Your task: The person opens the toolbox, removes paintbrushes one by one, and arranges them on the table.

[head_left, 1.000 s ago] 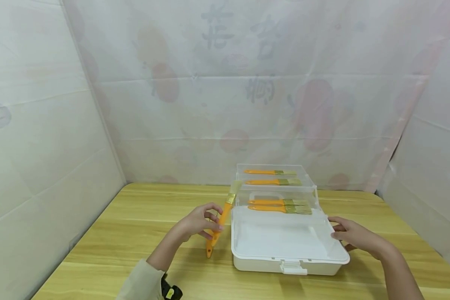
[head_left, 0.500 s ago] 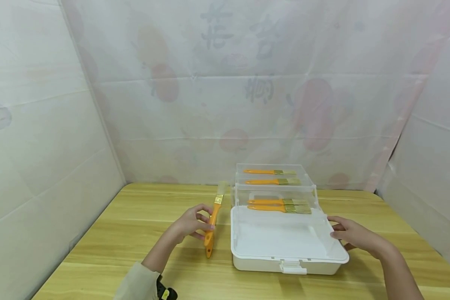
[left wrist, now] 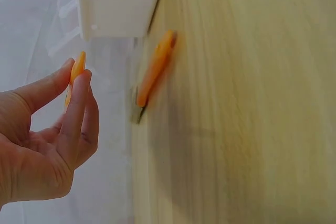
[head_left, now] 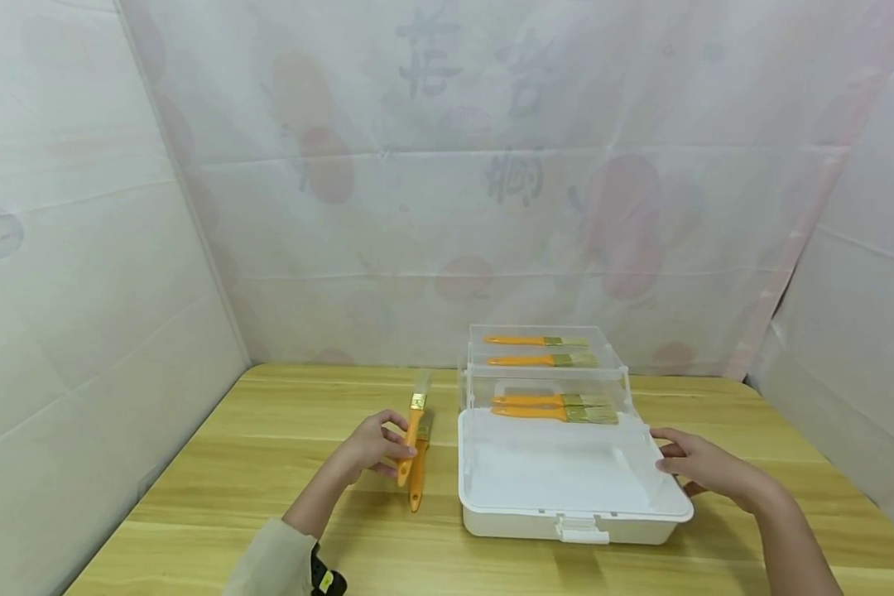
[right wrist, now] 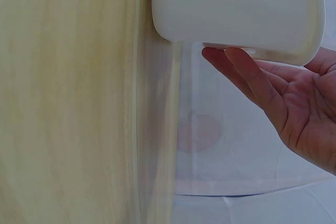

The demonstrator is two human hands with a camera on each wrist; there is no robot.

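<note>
The long orange smooth-handled brush (head_left: 410,439) carried a shiny brass-coloured metal band and pale bristles. The white rectangular plastic box (head_left: 566,521) looked smooth and faintly glossy — its clear plastic upper tiers (head_left: 544,364) gleamed. The pale yellow wooden table (head_left: 268,463) showed a streaked grain (satin rather than shiny). Behind hung thin, translucent printed plastic sheeting (head_left: 417,207) — creased, softly matt.

The head view looks forward and down from above the pale wooden tabletop (head_left: 283,463), taking in the whole white plastic storage box (head_left: 566,476). Both wrist views sit close and low, each sharing a corner of that box (left wrist: 113,3) (right wrist: 236,9) with it.
</note>
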